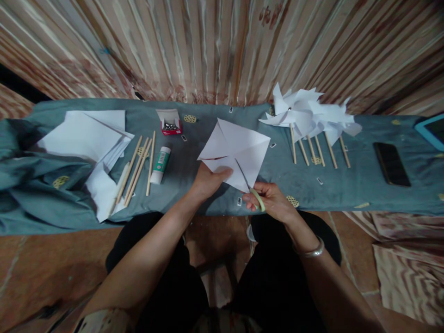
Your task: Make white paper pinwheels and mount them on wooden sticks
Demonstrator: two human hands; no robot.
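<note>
A square sheet of white paper (248, 143), with slits running in from its corners, is held above the cloth. My left hand (209, 179) pinches its near left edge, the thumb lying on top. In my right hand (268, 198) is a pair of scissors (257, 198) with pale green handles. The blades lie along the paper's near right part and point toward its middle. A finished-looking group of paper pinwheels (305, 111) on wooden sticks lies to the right, beyond my right hand.
On the left are a stack of white paper (83, 136), several wooden sticks (138, 169), a glue stick (160, 165) and a small red box of metal pins (170, 125). A dark phone (391, 163) and a blue-edged tablet (430, 132) lie right. A pleated curtain (222, 51) hangs behind.
</note>
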